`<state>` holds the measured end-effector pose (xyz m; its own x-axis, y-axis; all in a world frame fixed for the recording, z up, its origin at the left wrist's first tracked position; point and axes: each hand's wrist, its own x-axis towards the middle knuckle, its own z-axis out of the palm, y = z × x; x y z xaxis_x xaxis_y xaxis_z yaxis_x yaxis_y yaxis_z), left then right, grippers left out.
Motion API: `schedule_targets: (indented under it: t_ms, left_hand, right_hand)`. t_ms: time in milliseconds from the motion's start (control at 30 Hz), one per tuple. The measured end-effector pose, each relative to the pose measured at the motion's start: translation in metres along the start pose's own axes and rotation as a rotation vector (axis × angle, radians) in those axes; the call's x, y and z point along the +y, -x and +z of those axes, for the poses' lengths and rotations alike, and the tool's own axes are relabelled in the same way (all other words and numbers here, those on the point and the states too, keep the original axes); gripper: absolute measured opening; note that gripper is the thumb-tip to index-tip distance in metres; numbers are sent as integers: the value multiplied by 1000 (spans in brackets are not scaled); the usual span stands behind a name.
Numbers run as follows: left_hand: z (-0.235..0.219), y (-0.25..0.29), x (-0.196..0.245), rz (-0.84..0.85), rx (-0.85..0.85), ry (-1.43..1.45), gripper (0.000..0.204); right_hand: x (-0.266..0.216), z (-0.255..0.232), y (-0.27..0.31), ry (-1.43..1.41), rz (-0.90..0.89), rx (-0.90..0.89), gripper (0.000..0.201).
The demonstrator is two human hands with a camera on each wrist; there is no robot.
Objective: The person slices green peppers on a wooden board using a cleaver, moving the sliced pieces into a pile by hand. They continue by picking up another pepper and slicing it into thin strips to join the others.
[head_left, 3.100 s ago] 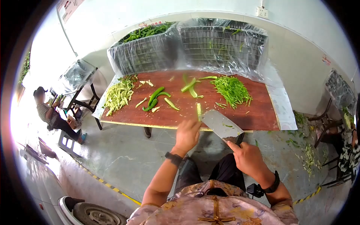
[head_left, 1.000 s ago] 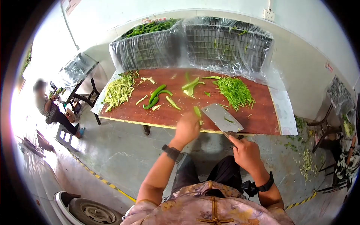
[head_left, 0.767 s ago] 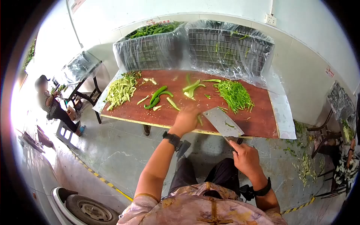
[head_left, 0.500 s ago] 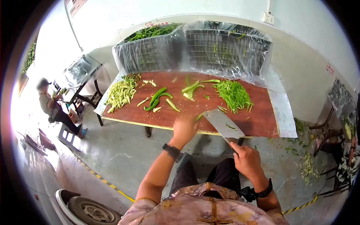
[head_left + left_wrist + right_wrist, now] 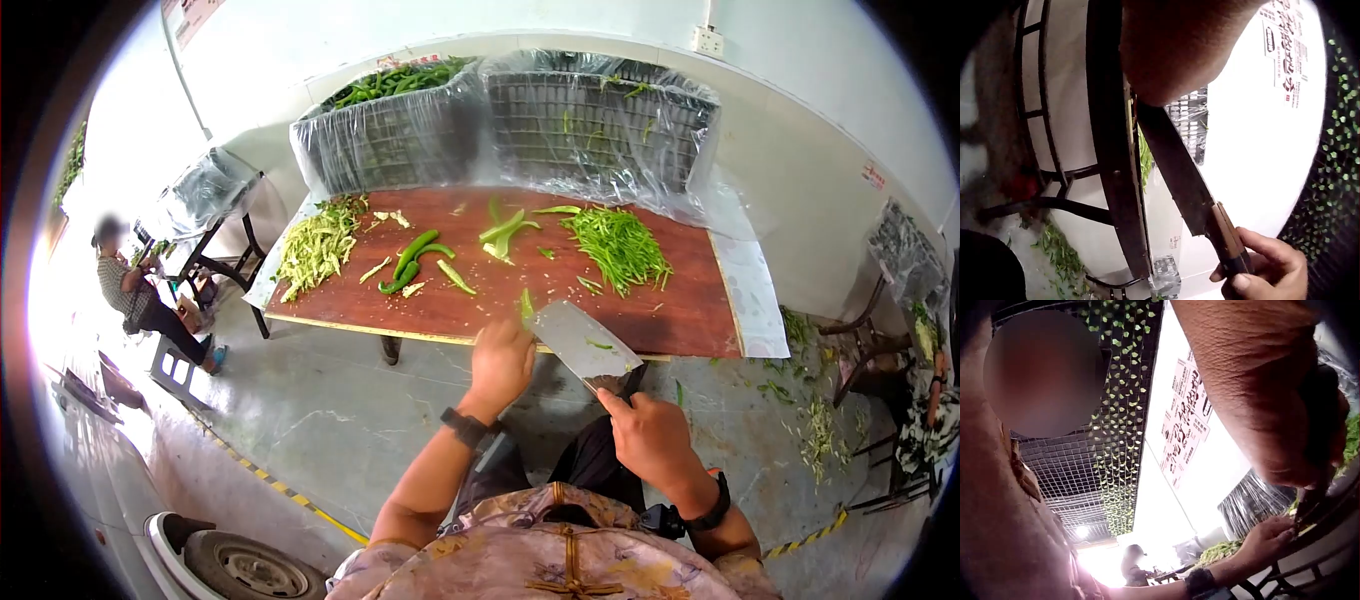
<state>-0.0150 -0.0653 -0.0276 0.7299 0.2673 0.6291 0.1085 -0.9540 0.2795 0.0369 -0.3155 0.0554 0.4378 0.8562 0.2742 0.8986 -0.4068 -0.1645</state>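
At the table's front edge my left hand (image 5: 502, 362) holds down a green pepper piece (image 5: 526, 304) with its fingertips, partly covering it. My right hand (image 5: 650, 440) grips the handle of a cleaver (image 5: 585, 342), whose wide blade lies beside the piece, with a green sliver on it. The left wrist view shows the cleaver (image 5: 1179, 169) side-on and the right hand (image 5: 1275, 269) round its handle. Whole green peppers (image 5: 410, 260), opened pepper pieces (image 5: 508, 232), a heap of green strips (image 5: 620, 250) and a pale shredded pile (image 5: 318, 250) lie on the red-brown table (image 5: 400, 312).
Two plastic-lined crates, one with green peppers (image 5: 405, 82) and one with a few bits (image 5: 600, 130), stand along the table's back. A person (image 5: 140, 290) stands at the far left by a small table. Scraps (image 5: 822, 435) litter the floor at right.
The piece under the left fingertips showed its pale inside earlier and now looks green and shorter. A small green bit lies mid-table. Since half a second ago, both hands have shifted only slightly.
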Motion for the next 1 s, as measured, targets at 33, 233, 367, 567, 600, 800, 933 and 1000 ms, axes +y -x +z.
schedule_targets:
  t_ms: [33,233,367,567,600,800,933,1000]
  left_hand:
    - [0,1,0,-2,-2,2,11]
    - [-1,1,-4,20,25,21,11]
    - [2,-1,-7,34,19,19,10]
    - [2,-4,-6,7,25,21,9]
    - [1,-5,-6,1,23,16,10]
    - [6,-20,-8,-26,-22,-43,11]
    - [21,-30,-20,-27,-52,-164,9]
    - [16,-39,-19,-137,-263,-217,13]
  right_hand:
    - [-2,1,-3,0,1,-3,36]
    - [-8,16,-24,44,-26,-31,39]
    - [-11,22,-36,15,-39,-53,41]
    - [-3,46,-71,25,-78,70,39]
    - [-2,47,-74,7,-63,77,36]
    - [9,45,-56,-148,-66,232,42]
    - [13,33,-32,-119,-6,183,44]
    - [17,30,-23,-98,50,114,43]
